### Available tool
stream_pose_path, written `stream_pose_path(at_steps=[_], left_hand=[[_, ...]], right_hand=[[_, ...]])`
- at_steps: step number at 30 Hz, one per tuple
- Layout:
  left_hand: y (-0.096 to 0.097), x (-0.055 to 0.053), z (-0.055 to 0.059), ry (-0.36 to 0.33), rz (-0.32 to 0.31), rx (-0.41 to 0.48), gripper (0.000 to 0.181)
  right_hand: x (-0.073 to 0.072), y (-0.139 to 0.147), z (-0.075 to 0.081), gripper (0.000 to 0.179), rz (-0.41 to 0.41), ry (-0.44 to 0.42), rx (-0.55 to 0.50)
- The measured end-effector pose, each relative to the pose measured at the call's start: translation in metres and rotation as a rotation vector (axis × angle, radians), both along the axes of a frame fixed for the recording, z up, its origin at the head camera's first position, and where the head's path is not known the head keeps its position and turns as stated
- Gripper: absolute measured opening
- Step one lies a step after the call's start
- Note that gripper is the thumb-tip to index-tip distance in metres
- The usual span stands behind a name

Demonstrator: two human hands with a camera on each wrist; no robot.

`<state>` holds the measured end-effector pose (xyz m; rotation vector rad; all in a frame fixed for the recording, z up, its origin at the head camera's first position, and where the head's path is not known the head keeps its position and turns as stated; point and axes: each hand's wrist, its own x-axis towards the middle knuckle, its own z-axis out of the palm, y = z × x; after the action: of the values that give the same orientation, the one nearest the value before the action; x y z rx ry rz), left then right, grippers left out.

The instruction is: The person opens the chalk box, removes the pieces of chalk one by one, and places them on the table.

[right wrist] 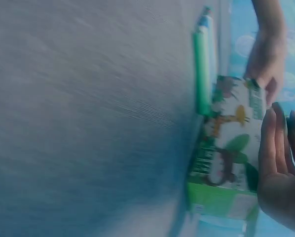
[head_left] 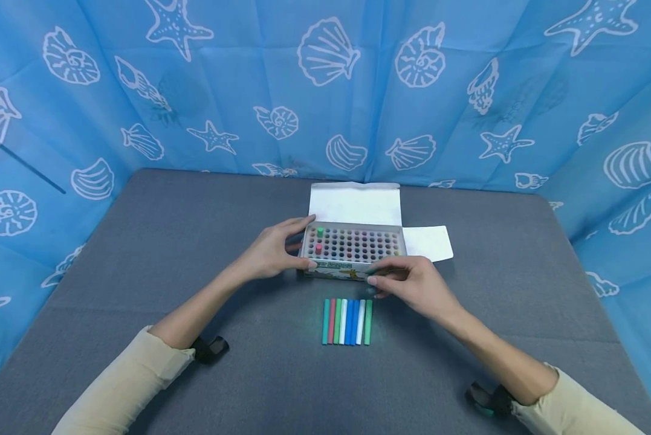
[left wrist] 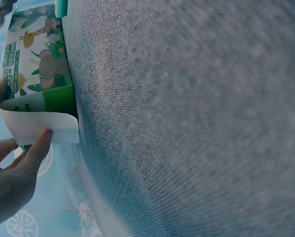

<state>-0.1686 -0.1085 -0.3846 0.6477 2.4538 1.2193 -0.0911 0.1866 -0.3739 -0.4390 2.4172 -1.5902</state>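
A low cardboard box with animal pictures stands open, its white lid folded back. Inside lies a tray with rows of round holes; a green chalk stick and a pink chalk stick jut up at its left end. My left hand grips that end, thumb at the front corner, fingers round the side against a white flap. My right hand is at the front right edge, thumb and fingertips close together; greenish colour shows at the fingertips, and I cannot tell whether they pinch anything.
A tidy row of chalk sticks in green, red, white and blue lies on the grey tablecloth in front of the box. Another white flap spreads out at its right. Behind the table hangs a blue curtain with shells.
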Motion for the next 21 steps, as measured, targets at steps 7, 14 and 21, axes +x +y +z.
stream_pose_path(at_steps=[7,14,21], left_hand=[[0.001,0.000,0.000,0.002,0.002,0.008,0.092],[0.000,0.000,0.000,-0.008,0.010,0.028,0.093],[-0.001,0.000,-0.001,-0.008,0.005,0.037,0.093]], right_hand=[[-0.017,-0.009,0.016,0.020,-0.007,0.076,0.015],[-0.035,-0.027,0.019,0.021,0.007,0.123,0.052],[-0.054,-0.043,0.015,0.022,0.045,0.130,0.088]])
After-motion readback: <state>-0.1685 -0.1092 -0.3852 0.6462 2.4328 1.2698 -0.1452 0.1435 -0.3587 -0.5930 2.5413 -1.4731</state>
